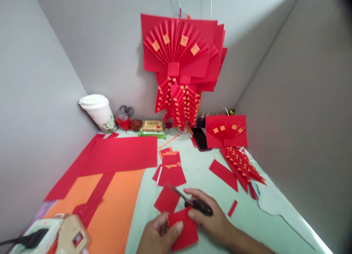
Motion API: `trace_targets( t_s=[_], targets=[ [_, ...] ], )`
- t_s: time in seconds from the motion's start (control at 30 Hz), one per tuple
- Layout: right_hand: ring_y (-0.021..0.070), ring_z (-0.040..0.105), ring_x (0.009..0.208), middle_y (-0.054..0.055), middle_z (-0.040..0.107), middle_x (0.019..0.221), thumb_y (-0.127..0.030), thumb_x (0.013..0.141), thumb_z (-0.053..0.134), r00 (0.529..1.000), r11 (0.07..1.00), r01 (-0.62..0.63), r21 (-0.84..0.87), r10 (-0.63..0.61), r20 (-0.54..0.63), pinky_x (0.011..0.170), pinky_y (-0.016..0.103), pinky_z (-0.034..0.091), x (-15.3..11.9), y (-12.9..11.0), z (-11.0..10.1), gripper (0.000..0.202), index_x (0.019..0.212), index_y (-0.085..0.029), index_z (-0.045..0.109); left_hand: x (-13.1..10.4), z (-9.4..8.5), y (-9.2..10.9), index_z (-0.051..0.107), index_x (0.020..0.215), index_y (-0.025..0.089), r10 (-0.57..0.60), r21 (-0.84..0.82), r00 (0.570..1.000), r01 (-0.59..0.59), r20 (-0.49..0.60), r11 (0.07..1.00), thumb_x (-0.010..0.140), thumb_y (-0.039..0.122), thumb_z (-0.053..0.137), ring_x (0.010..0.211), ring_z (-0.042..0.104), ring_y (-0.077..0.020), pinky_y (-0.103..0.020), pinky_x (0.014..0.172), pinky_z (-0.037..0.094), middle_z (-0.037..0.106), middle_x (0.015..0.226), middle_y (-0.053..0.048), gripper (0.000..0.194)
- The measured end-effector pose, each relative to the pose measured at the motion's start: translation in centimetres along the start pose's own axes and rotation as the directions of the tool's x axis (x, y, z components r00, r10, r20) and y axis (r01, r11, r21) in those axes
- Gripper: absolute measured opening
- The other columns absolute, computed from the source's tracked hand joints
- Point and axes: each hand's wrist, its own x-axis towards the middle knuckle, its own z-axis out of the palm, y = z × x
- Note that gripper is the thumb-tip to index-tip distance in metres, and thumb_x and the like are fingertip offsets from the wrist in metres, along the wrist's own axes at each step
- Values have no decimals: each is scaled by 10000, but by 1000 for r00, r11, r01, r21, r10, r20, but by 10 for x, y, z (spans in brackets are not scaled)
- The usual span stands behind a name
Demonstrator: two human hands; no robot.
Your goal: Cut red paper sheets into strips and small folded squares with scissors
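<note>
My left hand [158, 235] pinches a small red paper piece [185, 233] between thumb and fingers, near the bottom middle of the head view. Black-handled scissors [202, 207] rest in my right hand [217, 219], their blades pointing up and left. The right thumb also touches the top right edge of that piece. Just beyond the hands lies a red paper square [166, 199], with the blades over its upper right part. Farther up are more red pieces [173, 176], some edged in orange. A narrow red strip [232, 208] lies right of my right hand.
Large red sheets [121, 155] overlap orange sheets [121, 195] at left. A tape dispenser [72, 233] and power strip [41, 228] stand front left. At the back are a white cup [99, 112], a phone [200, 138] and hanging red fan ornaments [181, 44]. Another ornament [227, 131] leans right.
</note>
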Motion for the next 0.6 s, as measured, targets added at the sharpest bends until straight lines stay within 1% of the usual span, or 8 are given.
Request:
trace_targets(
  t_s=[0.03,0.1,0.17,0.3,0.4,0.5,0.6],
  targets=[
    [161,576,752,27,649,909,-411,780,763,1000,1000,-1,20,1,-3,718,284,485,0,-2,0,483,1222,-255,648,0,1,1,720,794,203,-6,-17,1000,6,-5,1000,635,557,808,792,697,-279,-365,764,521,770,825,-57,398],
    [124,544,665,13,646,886,-365,807,743,999,996,-14,83,11,34,671,266,478,0,-4,0,488,1262,-251,607,0,2,3,737,846,193,-21,-42,1000,20,-19,999,637,518,822,804,701,-278,-361,782,519,780,870,-74,396],
    [101,523,628,6,646,892,-318,811,736,999,991,-25,134,18,51,640,247,470,1,-3,0,487,1270,-248,591,0,1,4,745,892,195,-37,-57,999,35,-29,998,654,501,817,806,706,-276,-363,786,523,785,895,-81,394],
    [78,492,578,-13,633,863,-250,798,722,998,988,-32,154,23,61,601,229,458,1,-3,1,486,1266,-244,592,0,-2,2,747,944,203,-57,-84,998,55,-21,995,688,478,805,843,714,-272,-368,801,526,787,937,-88,381],
    [80,498,581,-14,633,870,-234,778,727,997,990,-52,131,44,63,608,237,465,-2,-6,4,501,1261,-247,596,-1,-2,1,744,965,193,-86,-94,996,85,-4,992,666,453,830,803,720,-273,-364,750,536,788,896,-91,406],
    [84,513,582,-11,641,887,-246,781,727,995,987,-71,144,60,77,609,246,471,-4,-8,7,494,1258,-264,599,-2,1,1,747,980,167,-122,-101,993,122,8,987,669,394,844,755,721,-262,-350,716,533,786,846,-98,398],
    [77,494,540,-17,627,850,-271,790,733,994,984,-81,162,67,86,558,239,452,-4,-6,8,485,1256,-266,598,-2,3,4,751,963,150,-148,-146,989,144,-17,979,663,374,850,729,720,-261,-347,692,536,785,835,-110,387]
  ],
)
